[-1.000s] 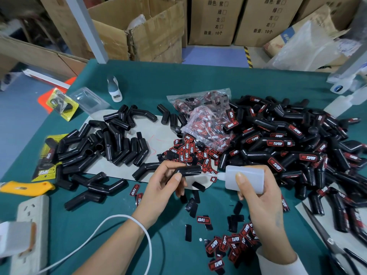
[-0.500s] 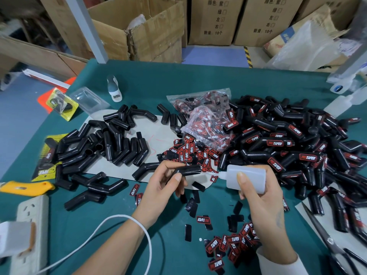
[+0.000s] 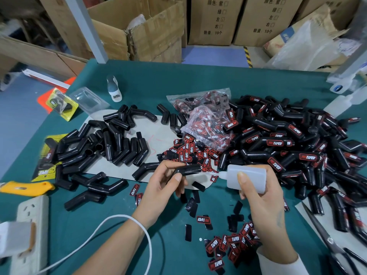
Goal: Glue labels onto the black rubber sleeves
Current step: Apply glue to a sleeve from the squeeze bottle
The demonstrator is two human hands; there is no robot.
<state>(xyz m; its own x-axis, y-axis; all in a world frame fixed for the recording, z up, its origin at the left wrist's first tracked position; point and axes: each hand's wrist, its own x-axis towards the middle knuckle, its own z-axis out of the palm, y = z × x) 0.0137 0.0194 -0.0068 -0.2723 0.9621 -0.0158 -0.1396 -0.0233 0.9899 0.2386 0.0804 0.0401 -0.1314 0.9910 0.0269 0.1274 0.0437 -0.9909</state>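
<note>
The black rubber sleeve (image 3: 187,169) I am working on sits in my left hand (image 3: 160,192), lifted just above the green table (image 3: 178,84), between the pile of bare sleeves (image 3: 103,147) on my left and the heap of labelled sleeves (image 3: 288,151) on my right. My thumb and curled fingers pinch it at its bend, the straight end pointing right. My right hand (image 3: 260,197) wraps around the white glue bottle (image 3: 246,178), held on its side with the nozzle aimed at the open end of the sleeve, close to it.

I judge this to be the gluing step: adhesive is about to go on the sleeve, and no label is on it yet. The next move calls for a steady nozzle, a small squeeze on the flat face, then setting the bottle down and picking one label from the loose labels (image 3: 228,245) near my right wrist, or from the scatter beside the clear bag of labels (image 3: 206,118).

I cannot tell whether the nozzle tip touches the rubber, nor whether any glue has come out; the tip is too small. My left palm hides the lower leg of the sleeve. The scissors (image 3: 327,239) at lower right are cut off by the frame edge.
</note>
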